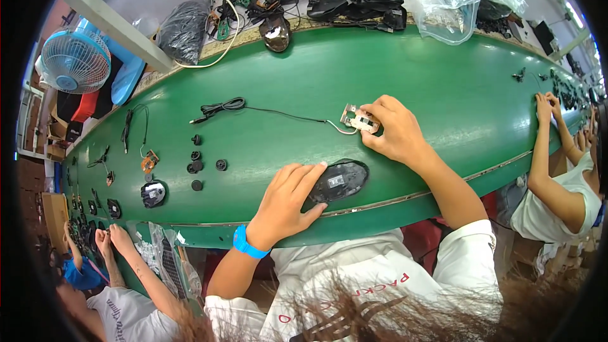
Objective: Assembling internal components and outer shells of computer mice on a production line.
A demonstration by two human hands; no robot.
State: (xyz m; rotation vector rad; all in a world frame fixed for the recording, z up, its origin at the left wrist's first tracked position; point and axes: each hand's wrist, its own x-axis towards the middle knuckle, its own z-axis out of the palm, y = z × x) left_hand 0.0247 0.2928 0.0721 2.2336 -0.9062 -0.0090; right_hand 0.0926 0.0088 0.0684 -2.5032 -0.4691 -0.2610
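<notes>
Apparently, the small circuit board (363, 122) is pale.

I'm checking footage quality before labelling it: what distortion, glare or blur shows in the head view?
In the head view, the green work surface bends into a wide arc, with black corners around; pale sheen lies on it, and glints show on the clear plastic bag; hair looks soft along the lower edge; the left hand and right hand look fairly sharp.

Black oval plastic shell (347, 180) in my left hand (286, 200), flat pale circuit board (361, 122) beyond it in my right hand (398, 130), coiled black cable bundle (227, 106) left of both.
</notes>
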